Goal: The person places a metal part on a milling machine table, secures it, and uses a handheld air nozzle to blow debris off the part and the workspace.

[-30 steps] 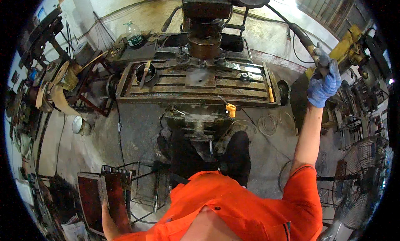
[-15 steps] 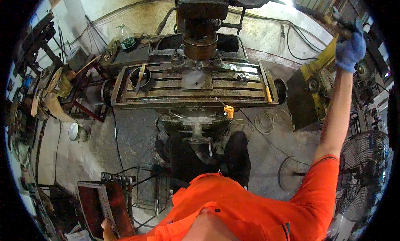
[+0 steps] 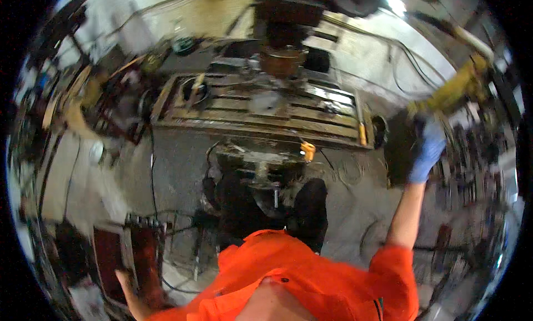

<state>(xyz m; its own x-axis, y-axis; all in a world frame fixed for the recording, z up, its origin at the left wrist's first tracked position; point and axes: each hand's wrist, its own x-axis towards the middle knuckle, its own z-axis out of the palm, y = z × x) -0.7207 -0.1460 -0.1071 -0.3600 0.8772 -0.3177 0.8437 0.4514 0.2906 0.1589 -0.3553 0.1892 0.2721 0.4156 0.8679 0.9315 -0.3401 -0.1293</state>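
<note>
My right hand (image 3: 427,152), in a blue glove, is raised at the right, beside the yellow-topped machine part. Motion smears its fingers, and whether anything is in them does not show. My left hand (image 3: 123,279), bare and small in view, is low at the left by a reddish-brown metal box (image 3: 145,254); its fingers are too blurred to read. Before me stands a milling machine with a slotted table (image 3: 222,121). A round dark pan (image 3: 204,93) with a brush-like tool across it sits on the table's left side. A yellow-handled tool (image 3: 308,151) is at its front edge.
The machine's spindle head (image 3: 282,60) hangs over the table's middle. At the table's right end lies a yellow-handled tool (image 3: 362,133). A white bucket (image 3: 96,152) stands on the floor at left. Cables run along the back wall (image 3: 377,54).
My right hand has come down and inward from a dark bar-like thing at the upper right. The whole view has shifted and blurred. My left hand remains by the reddish-brown box.
</note>
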